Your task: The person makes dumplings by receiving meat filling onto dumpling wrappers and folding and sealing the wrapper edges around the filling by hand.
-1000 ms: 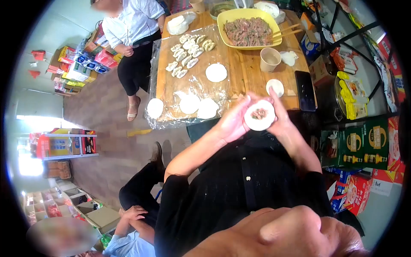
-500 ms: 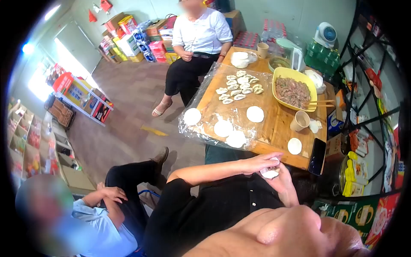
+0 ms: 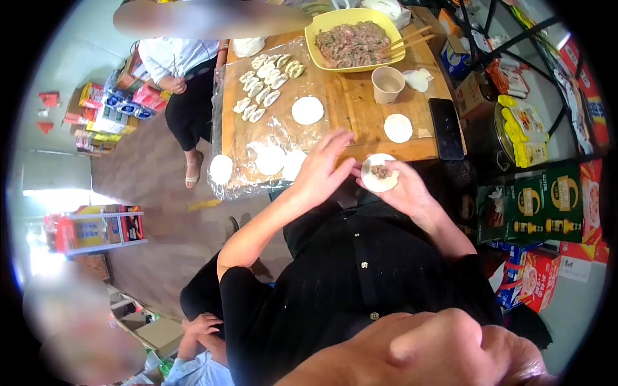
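Observation:
My right hand [image 3: 412, 192] holds a round dumpling wrapper [image 3: 371, 184] above my lap, close to the table's near edge. A small lump of meat filling [image 3: 381, 171] sits on the wrapper, which lies open. Left of it, my left hand [image 3: 324, 166] is empty with its fingers apart, their tips near the wrapper's rim. On the wooden table, beyond my hands, lie more flat wrappers [image 3: 308, 110] and several folded dumplings [image 3: 262, 91] on clear plastic film. A yellow bowl [image 3: 311, 40] of minced filling stands at the far side, with chopsticks [image 3: 412, 40] resting in it.
A paper cup [image 3: 388, 87], a loose wrapper [image 3: 398, 128] and a black phone [image 3: 445, 128] are on the table's right. One person in a white shirt [image 3: 177, 58] sits at far left, another in light blue [image 3: 199, 370] at lower left. A shelf rack [image 3: 499, 48] stands right.
The view has tilted down and turned. My left hand has come off the wrapper and opened out. The wrapper, earlier partly covered by both hands, now shows its filling in my right hand.

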`<state>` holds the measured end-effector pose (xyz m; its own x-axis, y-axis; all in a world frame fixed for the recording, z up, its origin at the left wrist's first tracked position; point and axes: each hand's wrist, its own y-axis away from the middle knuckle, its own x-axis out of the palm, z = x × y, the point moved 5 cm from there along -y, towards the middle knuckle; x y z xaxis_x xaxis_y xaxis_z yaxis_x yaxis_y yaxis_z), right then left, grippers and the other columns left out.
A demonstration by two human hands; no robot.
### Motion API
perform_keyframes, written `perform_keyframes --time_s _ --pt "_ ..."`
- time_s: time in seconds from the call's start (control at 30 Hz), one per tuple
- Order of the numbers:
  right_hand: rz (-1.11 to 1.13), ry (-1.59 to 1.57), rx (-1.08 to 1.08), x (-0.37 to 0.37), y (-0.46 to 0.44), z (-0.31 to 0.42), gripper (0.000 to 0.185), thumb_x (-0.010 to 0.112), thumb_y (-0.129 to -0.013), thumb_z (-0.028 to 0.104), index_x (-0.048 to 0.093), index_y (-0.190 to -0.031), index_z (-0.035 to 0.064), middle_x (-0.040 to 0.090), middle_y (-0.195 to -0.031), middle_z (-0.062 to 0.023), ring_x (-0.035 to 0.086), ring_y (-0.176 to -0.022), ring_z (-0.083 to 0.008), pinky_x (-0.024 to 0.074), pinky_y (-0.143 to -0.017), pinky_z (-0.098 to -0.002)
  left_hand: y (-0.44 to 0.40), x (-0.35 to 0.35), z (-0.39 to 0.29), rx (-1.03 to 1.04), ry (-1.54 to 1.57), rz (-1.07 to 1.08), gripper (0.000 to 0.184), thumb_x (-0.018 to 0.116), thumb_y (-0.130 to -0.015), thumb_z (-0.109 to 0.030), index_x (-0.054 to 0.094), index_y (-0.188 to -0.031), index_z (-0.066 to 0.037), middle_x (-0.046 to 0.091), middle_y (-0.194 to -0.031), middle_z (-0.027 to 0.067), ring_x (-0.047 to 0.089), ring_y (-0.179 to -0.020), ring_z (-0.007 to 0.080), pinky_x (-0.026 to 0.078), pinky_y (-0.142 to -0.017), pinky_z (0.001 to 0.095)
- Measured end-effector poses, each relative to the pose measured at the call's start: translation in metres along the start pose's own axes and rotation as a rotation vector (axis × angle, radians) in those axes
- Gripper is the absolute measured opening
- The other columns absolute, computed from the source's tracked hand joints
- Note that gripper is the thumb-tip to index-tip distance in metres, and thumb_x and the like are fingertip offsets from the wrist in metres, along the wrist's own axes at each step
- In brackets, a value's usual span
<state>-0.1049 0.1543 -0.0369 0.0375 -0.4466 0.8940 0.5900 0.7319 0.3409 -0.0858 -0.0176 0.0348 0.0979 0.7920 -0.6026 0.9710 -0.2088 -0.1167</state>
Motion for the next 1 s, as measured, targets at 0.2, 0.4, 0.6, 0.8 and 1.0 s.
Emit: perform_keyframes --time_s 0.2,0.4,0.6,0.8,1.0 --pt "0.109 -0.267 -0.131 0.035 0.019 0.061 0.067 0.037 -0.100 0.045 0.034 -0.141 -0.0068 0.032 -0.147 -0.0337 0.032 -0.139 -0.0450 0.0254 -0.115 -0.0556 -0.083 -0.019 -0.040 0.406 -0.414 -0.298 0.041 0.063 -0.089 -0.025 0.059 -0.124 -0.005 0.043 -0.140 0.0238 0.038 -0.130 0.0433 0.033 -0.106 0.0525" --pt "0.219 -0.239 -0.173 0.034 0.028 0.096 0.087 0.034 -0.096 0.063 0.025 -0.145 -0.0077 0.026 -0.150 -0.0344 0.028 -0.140 -0.0448 0.0236 -0.116 -0.0540 -0.166 0.016 -0.007 0.455 -0.850 -0.176 0.046 0.054 -0.092 -0.050 0.068 -0.116 -0.013 0.040 -0.146 0.0187 0.028 -0.139 0.0427 0.011 -0.112 0.0657" --pt "0.246 -0.281 -0.159 0.024 0.029 0.112 0.086 0.035 -0.096 0.062 0.021 -0.148 -0.0055 0.020 -0.154 -0.0317 0.023 -0.143 -0.0443 0.0223 -0.116 -0.0564 -0.190 0.036 0.021 0.411 -0.973 -0.025 0.059 0.044 -0.092 -0.062 0.072 -0.111 -0.014 0.040 -0.148 0.0144 0.019 -0.144 0.0384 0.000 -0.113 0.0657" --pt "0.227 -0.251 -0.180 0.013 0.026 0.118 0.083 0.032 -0.098 0.061 0.027 -0.145 -0.0071 0.029 -0.149 -0.0336 0.032 -0.139 -0.0431 0.0278 -0.115 -0.0519 -0.180 0.024 -0.002 0.436 -0.806 -0.251 0.052 0.044 -0.095 -0.055 0.065 -0.123 -0.017 0.035 -0.150 0.0175 0.019 -0.143 0.0411 0.006 -0.113 0.0630" --pt "0.276 -0.006 -0.249 0.005 0.017 0.115 0.076 0.020 -0.102 0.057 0.031 -0.144 -0.0052 0.037 -0.147 -0.0262 0.038 -0.137 -0.0349 0.0334 -0.114 -0.0447 -0.132 0.020 -0.043 0.513 -0.413 -0.196 0.042 0.059 -0.089 -0.042 0.065 -0.121 -0.014 0.038 -0.146 0.0203 0.026 -0.139 0.0428 0.017 -0.112 0.0615"
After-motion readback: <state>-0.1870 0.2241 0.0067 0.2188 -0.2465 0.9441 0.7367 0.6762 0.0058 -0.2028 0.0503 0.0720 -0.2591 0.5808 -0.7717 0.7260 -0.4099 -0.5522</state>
